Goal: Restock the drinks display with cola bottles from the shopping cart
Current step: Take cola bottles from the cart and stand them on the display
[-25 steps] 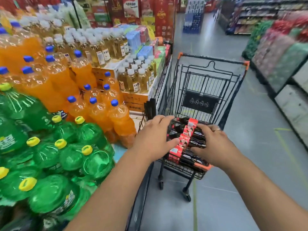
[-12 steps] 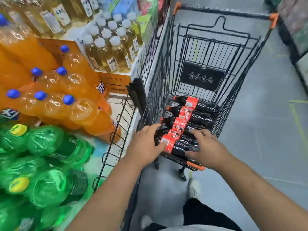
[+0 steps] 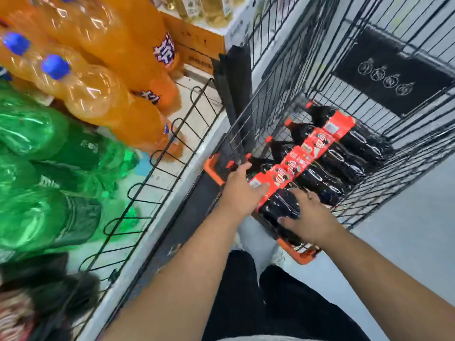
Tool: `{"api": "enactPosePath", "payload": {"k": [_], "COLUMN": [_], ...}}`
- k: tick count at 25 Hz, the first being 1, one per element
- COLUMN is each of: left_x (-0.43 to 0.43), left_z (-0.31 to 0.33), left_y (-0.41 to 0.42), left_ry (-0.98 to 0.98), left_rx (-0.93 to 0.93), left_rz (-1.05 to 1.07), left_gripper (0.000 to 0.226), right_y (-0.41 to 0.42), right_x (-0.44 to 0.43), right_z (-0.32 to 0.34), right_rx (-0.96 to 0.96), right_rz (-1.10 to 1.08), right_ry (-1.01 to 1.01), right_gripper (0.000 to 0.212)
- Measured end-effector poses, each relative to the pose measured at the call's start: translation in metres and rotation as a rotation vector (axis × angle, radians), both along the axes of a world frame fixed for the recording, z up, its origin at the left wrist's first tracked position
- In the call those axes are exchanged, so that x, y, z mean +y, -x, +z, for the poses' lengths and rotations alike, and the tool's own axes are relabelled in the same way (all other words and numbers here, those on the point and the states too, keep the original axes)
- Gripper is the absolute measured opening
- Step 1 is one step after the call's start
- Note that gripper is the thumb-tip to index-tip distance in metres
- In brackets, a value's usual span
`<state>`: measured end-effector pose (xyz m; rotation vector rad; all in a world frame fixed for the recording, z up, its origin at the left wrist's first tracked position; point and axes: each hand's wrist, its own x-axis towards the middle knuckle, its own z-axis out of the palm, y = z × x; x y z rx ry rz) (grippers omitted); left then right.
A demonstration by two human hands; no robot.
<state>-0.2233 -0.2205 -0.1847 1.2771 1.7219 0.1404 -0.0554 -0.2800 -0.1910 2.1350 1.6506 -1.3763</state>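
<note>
1. Dark plastic cola bottles with red labels [image 3: 327, 166] lie on their sides in a row, long axes running from upper left to lower right. Their red caps point to the upper left.
2. They rest in the black wire shopping cart [image 3: 278, 70], right of centre.
3. The left hand [image 3: 240, 193] reaches in palm down. Its fingers [image 3: 261, 188] lie straight and close together on the label of the nearest cola bottle [image 3: 278, 207], with the thumb splayed toward the neck.
4. The right hand [image 3: 310, 215] clasps that bottle's dark body, with spread fingers [image 3: 302, 194] over the top and the thumb on the near side.
5. At left, behind a black wire rail [image 3: 157, 168], the display holds orange soda bottles with blue caps [image 3: 118, 45] above green soda bottles [image 3: 32, 134].
</note>
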Motion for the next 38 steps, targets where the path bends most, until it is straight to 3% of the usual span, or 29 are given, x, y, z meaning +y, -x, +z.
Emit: {"api": "enactPosePath", "payload": {"k": [6,11,15,17,18,21,28,38], "left_x": [0.020,0.054,0.073,0.068,0.063,0.053,0.049,0.038], "left_z": [-0.057,-0.104,-0.205,-0.183,-0.155,-0.150,-0.152,-0.158], "left_y": [-0.019,-0.019,-0.004,-0.014,-0.022,-0.026,-0.020,-0.027], "left_ry": [0.123,0.279,0.294,0.314,0.302,0.273,0.163,-0.084], "left_rx": [0.064,0.116,0.092,0.104,0.139,0.246,0.204,-0.113], "left_rz": [0.071,0.221,0.384,0.384,0.331,0.230,0.185,0.259], "left_gripper": [0.080,0.102,0.126,0.132,0.132,0.124,0.107,0.087], "right_y": [0.004,0.007,0.007,0.010,0.012,0.015,0.011,-0.002], "right_x": [0.011,0.012,0.017,0.020,0.020,0.020,0.017,0.007], "right_z": [-0.071,-0.122,-0.142,-0.149,-0.151,-0.155,-0.162,-0.153], "right_rx": [0.030,-0.116,-0.137,-0.171,-0.185,-0.214,-0.138,0.009], "right_rz": [0.010,0.099,0.060,0.060,0.061,0.080,-0.029,-0.337], "right_ry": [0.081,0.118,0.133,0.081,0.065,0.047,-0.004,-0.045], "right_gripper": [0.092,0.106,0.121,0.121,0.119,0.116,0.104,0.109]}}
